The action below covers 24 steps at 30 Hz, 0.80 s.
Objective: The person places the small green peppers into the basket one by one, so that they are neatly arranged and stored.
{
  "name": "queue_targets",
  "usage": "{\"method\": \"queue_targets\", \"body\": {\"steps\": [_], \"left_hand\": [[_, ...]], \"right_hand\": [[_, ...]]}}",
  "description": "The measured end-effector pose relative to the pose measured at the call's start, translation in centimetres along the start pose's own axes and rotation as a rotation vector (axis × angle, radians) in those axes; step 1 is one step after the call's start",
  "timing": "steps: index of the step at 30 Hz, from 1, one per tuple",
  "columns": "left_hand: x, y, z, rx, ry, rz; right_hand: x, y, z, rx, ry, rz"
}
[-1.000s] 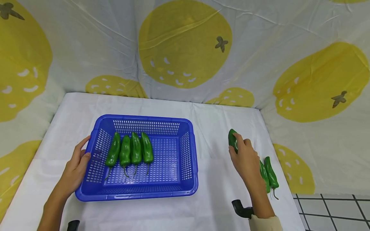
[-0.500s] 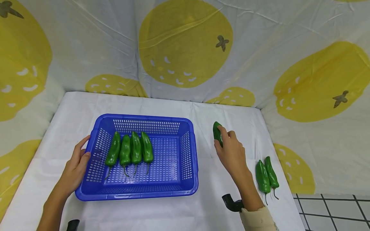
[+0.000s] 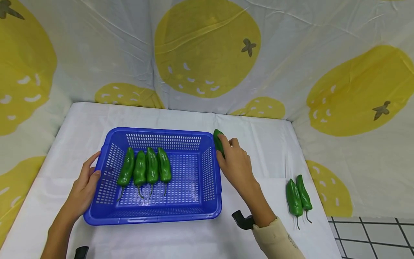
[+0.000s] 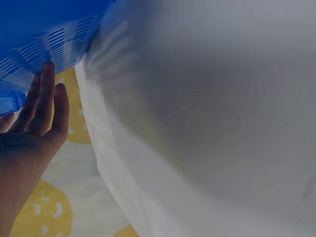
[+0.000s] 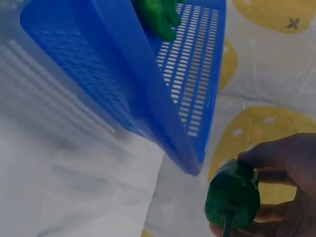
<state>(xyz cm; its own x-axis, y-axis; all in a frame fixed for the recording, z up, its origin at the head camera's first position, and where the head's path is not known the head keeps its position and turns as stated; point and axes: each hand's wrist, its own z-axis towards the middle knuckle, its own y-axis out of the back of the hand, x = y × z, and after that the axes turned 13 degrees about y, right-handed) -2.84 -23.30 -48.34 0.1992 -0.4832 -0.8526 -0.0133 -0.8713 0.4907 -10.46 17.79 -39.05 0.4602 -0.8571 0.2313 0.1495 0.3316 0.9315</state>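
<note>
The left hand [image 3: 83, 190] touches the basket [image 3: 152, 218] with relaxed fingers; so light a brace could let it slide. The right hand [image 3: 237, 165] pinches a pepper [image 5: 232, 195] near the right rim [image 3: 218, 190], which could catch it if carried low.

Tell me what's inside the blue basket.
Four green peppers lie side by side in the blue basket, toward its left. Bare perforated floor shows to their right; the floor directly beneath them is covered.
</note>
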Motion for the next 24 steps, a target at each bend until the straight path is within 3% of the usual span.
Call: {"method": "queue_targets", "body": {"steps": [14, 24], "left_hand": [[0.1, -0.1, -0.1, -0.002, 0.001, -0.001], [-0.2, 0.0, -0.1, -0.005, -0.002, 0.003]], "right_hand": [[3.2, -2.0, 2.2, 0.06, 0.127, 0.059], [4.9, -3.5, 3.3, 0.125, 0.171, 0.098]]}}
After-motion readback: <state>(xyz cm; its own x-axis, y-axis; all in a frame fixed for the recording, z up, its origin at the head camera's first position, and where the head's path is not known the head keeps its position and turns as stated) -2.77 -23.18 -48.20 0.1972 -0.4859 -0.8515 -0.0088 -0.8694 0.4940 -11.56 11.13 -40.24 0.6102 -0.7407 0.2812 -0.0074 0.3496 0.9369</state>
